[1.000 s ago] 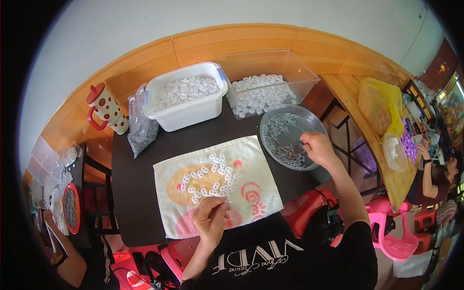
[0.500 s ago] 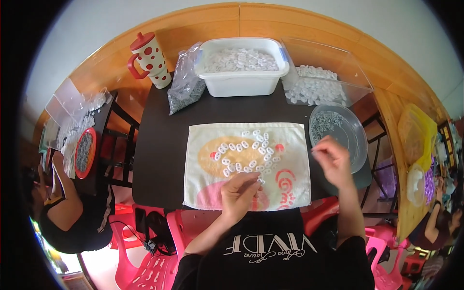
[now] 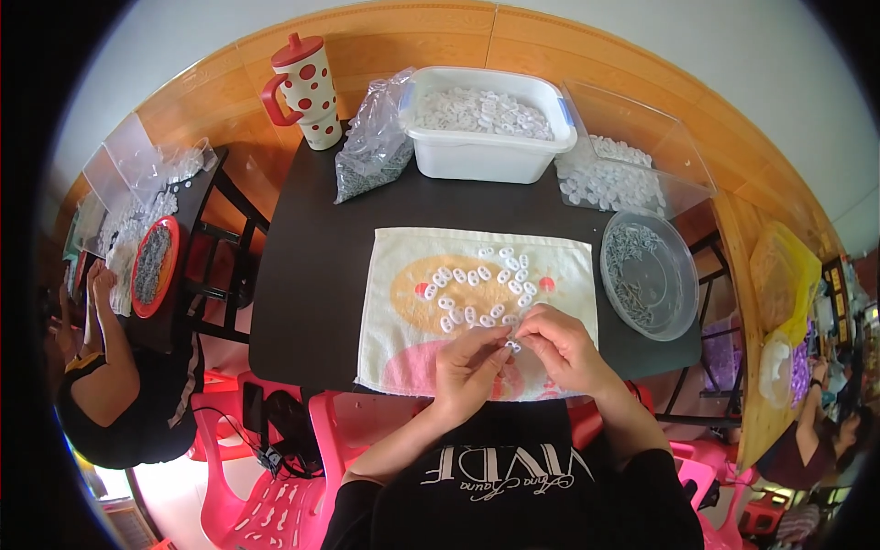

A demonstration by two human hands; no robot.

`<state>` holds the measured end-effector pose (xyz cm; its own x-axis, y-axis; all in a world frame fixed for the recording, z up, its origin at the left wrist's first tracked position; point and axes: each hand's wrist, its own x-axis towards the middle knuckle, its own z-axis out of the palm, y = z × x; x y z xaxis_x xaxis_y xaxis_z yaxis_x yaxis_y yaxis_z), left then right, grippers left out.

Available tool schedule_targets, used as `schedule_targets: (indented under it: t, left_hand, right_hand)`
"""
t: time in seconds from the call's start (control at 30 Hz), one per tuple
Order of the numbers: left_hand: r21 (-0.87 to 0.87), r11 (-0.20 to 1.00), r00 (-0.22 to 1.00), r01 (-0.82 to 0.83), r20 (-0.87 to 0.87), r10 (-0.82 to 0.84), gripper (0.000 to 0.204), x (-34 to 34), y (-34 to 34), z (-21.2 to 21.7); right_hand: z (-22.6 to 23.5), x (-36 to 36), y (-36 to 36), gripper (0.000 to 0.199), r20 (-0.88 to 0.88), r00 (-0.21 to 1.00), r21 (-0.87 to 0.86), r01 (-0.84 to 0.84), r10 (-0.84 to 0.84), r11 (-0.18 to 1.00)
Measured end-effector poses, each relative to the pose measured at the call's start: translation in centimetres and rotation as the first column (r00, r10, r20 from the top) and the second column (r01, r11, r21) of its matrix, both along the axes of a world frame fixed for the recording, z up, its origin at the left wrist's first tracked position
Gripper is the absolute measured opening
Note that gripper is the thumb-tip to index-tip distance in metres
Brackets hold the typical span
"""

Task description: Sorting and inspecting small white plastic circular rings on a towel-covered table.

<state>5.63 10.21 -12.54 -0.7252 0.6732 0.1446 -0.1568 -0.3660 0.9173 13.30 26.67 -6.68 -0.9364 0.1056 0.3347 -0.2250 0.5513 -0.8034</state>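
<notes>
Over the lower part of a cream towel [image 3: 390, 275], my left hand [image 3: 466, 374] pinches a small white plastic piece [image 3: 513, 347] with holes. My right hand [image 3: 564, 346] meets it there, thumb and finger pressed together at the piece; whatever they hold is too small to make out. Beyond my fingers, several white two-holed oval pieces [image 3: 473, 277] lie in a loose ring on the towel. To the right stands a round clear tub [image 3: 674, 293] with small grey metal parts [image 3: 632, 252] heaped along its left side.
At the back of the dark table [image 3: 307, 275] stand a spotted tumbler [image 3: 312, 101], a plastic bag [image 3: 371, 137] of grey parts, a white tub [image 3: 481, 158] of white pieces and a tilted clear box [image 3: 678, 151]. Other people sit at left and right; pink chairs [image 3: 266, 513] stand nearby.
My right hand has come left from beside the round tub to my left hand's fingertips. My left hand still pinches the white piece. The whole view has shifted slightly.
</notes>
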Motion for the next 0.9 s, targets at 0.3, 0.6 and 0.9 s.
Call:
schedule_targets:
  t: [0.3, 0.6, 0.9]
  left_hand:
    - [0.031, 0.999, 0.999, 0.016, 0.032, -0.017, 0.029, 0.0, 0.0, 0.0]
    - [0.020, 1.000, 1.000, -0.025, 0.004, 0.024, 0.029, 0.3, -0.1, 0.1]
    - [0.037, 0.998, 0.998, -0.055, -0.039, 0.057, 0.025, 0.0, 0.0, 0.3]
  right_hand:
    - [0.6, -0.1, 0.0, 0.009, -0.004, 1.000, 0.124, -0.018, 0.018, 0.992]
    - [0.2, -0.5, -0.9, 0.009, -0.060, 0.998, 0.276, -0.009, 0.027, 0.961]
    - [-0.8, 0.0, -1.5, 0.009, -0.010, 0.996, 0.153, 0.088, -0.088, 0.984]
